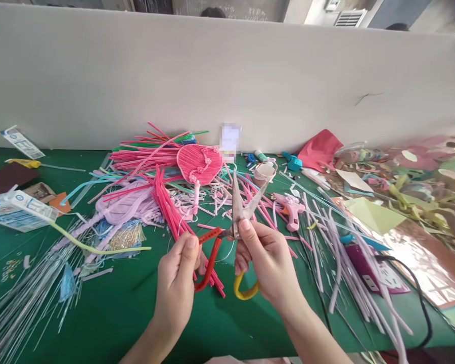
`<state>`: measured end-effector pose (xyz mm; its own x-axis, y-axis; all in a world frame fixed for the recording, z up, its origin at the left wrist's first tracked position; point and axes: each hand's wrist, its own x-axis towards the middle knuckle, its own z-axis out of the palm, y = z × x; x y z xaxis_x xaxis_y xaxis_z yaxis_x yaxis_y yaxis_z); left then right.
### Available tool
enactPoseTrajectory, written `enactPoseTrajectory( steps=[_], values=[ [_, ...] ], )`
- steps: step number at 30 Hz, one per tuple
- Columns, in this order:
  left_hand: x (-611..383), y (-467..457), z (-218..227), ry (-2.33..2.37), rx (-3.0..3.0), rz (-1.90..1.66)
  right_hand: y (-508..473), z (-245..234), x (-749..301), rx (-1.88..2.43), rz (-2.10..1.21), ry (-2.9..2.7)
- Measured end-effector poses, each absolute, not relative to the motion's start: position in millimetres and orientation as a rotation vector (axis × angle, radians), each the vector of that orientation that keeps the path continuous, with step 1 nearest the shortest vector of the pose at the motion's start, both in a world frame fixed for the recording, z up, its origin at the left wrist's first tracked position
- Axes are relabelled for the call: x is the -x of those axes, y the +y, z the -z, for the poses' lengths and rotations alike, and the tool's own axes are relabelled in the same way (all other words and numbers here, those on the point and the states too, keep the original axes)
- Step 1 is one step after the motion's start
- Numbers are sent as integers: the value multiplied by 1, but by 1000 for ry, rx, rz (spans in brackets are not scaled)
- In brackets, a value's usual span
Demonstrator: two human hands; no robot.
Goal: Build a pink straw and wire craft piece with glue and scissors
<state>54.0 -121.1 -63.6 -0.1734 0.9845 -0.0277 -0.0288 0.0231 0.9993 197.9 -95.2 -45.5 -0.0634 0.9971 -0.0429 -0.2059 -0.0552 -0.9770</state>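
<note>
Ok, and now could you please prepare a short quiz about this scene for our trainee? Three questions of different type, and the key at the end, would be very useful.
1. True or false: the scissors are fully closed.
2. What colour is the handle gripped by the left hand?
A) blue
B) red
C) green
3. Fill in: in the picture, to the right of the scissors, a pink ______ lies on the green table.

Key:
1. False; the blades stand apart.
2. B
3. glue gun
</note>
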Motion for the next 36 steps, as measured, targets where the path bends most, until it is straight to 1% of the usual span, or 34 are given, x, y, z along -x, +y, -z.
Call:
enactPoseTrajectory(
  steps=[3, 13, 19, 23, 28, 36],
  values=[
    [-60, -126, 66, 1243, -910, -1416, -95, 45, -196, 1034, -1371, -1047],
    [-70, -140, 66, 1044, -525, -1490, -88, 44, -190, 1035, -1418, -1096],
    [-66, -128, 58, 1031, -479, -1528, -88, 49, -189, 1034, -1397, -1065],
    [-69, -123, 53, 1077, -468, -1545, -91, 60, -184, 1022, -1406, -925],
    [-79, -124, 57, 1091, -430, -1581, -93, 69, -169, 1101, -1351, -757],
    [-92, -125, 61, 1106, -362, -1668, -101, 65, -148, 1137, -1308, -666]
  ],
)
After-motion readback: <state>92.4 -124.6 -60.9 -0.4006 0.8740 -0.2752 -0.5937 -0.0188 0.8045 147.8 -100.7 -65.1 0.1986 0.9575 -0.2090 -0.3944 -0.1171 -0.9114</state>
